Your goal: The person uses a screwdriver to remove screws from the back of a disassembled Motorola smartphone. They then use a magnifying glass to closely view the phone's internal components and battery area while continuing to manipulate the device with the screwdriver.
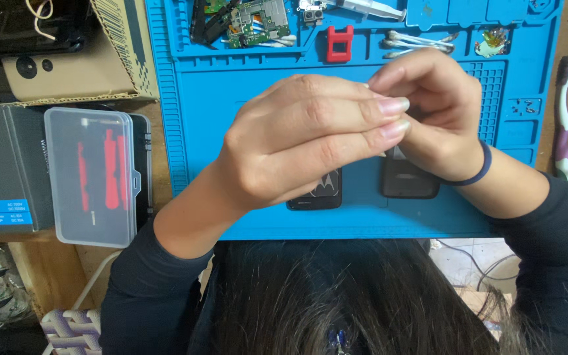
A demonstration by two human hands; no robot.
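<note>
Both hands were raised above the blue mat (205, 98), meeting over its middle. The left hand (297, 141) had its fingers stretched out flat and pressed together, their tips reaching across to the right hand (432, 108). The right hand was curled, thumb and fingertips pinched close at the spot where the left fingertips touched them. Whatever sat between the two hands was hidden by the fingers, so I could not tell if either hand gripped something or what it was. A dark band (478, 172) circled the right wrist.

Under the hands, at the mat's near edge, lay two dark phone parts: a black back cover (320, 196) below the left hand and a dark grey shell (407, 181) below the right wrist, set just beside each other.

Along the mat's far trays were a circuit board (258, 23), a red block (340, 44), cotton swabs (419, 43) and a syringe (369, 8).

Left of the mat sat a clear case (93, 177) holding red tools, with a cardboard box (80, 59) beyond it. Right of the mat lay a toothbrush (565, 118).
</note>
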